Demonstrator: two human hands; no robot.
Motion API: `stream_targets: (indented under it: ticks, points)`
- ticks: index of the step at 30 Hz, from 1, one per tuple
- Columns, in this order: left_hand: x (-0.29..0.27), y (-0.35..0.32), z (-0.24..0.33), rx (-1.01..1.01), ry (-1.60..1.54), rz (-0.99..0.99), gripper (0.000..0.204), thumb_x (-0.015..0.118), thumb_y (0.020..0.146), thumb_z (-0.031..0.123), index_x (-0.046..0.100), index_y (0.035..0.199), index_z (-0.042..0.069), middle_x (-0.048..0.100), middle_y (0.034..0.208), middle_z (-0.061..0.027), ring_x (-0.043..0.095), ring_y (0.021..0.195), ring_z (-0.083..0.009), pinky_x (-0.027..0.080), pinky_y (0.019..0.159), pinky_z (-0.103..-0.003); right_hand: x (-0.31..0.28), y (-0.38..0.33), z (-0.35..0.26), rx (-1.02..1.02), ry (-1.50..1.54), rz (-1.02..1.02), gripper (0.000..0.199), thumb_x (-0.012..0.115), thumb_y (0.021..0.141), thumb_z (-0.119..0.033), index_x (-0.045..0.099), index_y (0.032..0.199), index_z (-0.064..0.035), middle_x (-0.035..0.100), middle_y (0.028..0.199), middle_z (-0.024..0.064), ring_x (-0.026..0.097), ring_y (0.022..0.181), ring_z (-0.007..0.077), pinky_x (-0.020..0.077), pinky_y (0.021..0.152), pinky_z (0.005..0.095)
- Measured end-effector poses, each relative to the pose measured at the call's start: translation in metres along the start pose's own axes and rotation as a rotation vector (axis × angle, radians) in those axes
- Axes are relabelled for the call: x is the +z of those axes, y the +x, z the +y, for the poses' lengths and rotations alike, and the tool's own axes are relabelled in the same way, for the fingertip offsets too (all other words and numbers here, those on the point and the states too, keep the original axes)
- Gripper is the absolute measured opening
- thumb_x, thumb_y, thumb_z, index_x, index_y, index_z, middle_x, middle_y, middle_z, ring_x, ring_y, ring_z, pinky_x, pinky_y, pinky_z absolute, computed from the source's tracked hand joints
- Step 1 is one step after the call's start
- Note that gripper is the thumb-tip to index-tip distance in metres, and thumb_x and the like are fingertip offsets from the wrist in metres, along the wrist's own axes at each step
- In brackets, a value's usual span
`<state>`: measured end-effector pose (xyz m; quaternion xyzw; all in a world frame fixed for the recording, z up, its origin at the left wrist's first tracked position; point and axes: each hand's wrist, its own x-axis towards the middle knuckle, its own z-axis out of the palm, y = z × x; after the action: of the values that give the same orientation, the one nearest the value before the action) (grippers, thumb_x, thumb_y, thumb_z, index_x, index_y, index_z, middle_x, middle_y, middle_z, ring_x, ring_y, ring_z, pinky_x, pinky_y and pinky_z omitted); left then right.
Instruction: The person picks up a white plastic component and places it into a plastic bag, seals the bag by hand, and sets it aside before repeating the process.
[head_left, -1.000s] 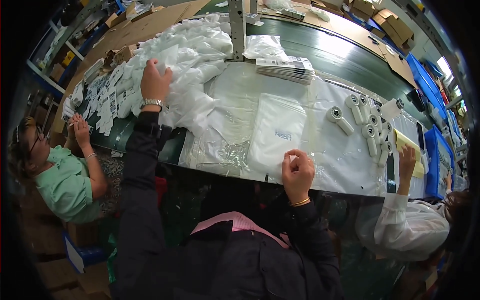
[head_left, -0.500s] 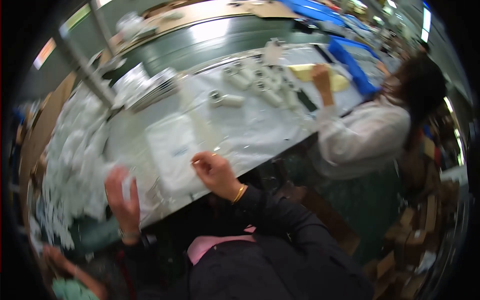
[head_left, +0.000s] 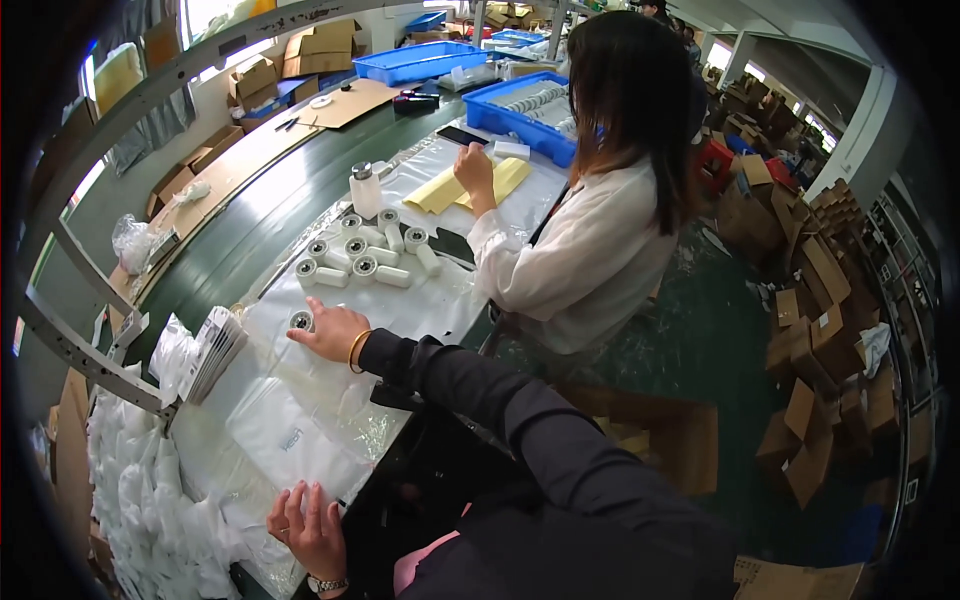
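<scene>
My right hand is stretched forward over the table, its fingers closed around a white handheld device with a round, dark-centred head; the palm hides its handle. Several similar white devices lie just beyond, with round heads and stubby handles. A flat white plastic bag with small blue print lies between my hands. My left hand rests by the bag's near edge, fingers apart and holding nothing.
A stack of flat packs and a heap of white bags are on the left. To the right a co-worker in a white top handles a yellow cloth. Blue crates and a small bottle stand farther back.
My view has swung to the right. My right hand has moved from above the bag to one of the white devices. My left hand has lowered to the bag's near edge.
</scene>
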<state>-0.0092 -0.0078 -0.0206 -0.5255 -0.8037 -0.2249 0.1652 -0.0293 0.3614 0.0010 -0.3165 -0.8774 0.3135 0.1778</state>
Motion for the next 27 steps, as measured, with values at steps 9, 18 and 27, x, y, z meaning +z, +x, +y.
stream_targets:
  ticks: [9,18,27]
  points:
    - [0.0,0.003,-0.003,-0.077,-0.044,-0.009,0.042,0.082,0.089,0.014,0.077,0.13,0.008,0.07,0.139,-0.0105,0.057,0.134,-0.036,0.034,0.119,-0.051,-0.007,-0.03,-0.02,-0.172,-0.227,-0.107,0.075,0.062,0.096,-0.077,0.069,0.122,-0.0063,0.078,0.094,0.0195,0.077,0.094,0.0396,0.0587,0.082,0.0509]
    - [0.001,0.015,-0.006,-0.131,-0.071,-0.038,0.05,0.084,0.088,0.018,0.073,0.135,0.006,0.069,0.14,-0.0129,0.059,0.131,-0.0352,0.036,0.118,-0.052,-0.013,-0.078,-0.013,-0.4,-0.353,0.045,0.048,0.079,0.093,-0.048,0.069,0.118,-0.0085,0.069,0.084,0.0148,0.072,0.077,0.0361,0.0547,0.069,0.0469]
    - [-0.002,0.017,-0.004,-0.142,-0.103,-0.104,0.05,0.082,0.09,0.027,0.074,0.135,0.006,0.067,0.143,-0.0132,0.06,0.13,-0.0334,0.034,0.119,-0.056,-0.012,-0.101,-0.002,-0.455,-0.306,0.151,0.047,0.082,0.093,-0.032,0.07,0.132,-0.0091,0.068,0.096,0.0136,0.07,0.085,0.0329,0.0545,0.073,0.0427]
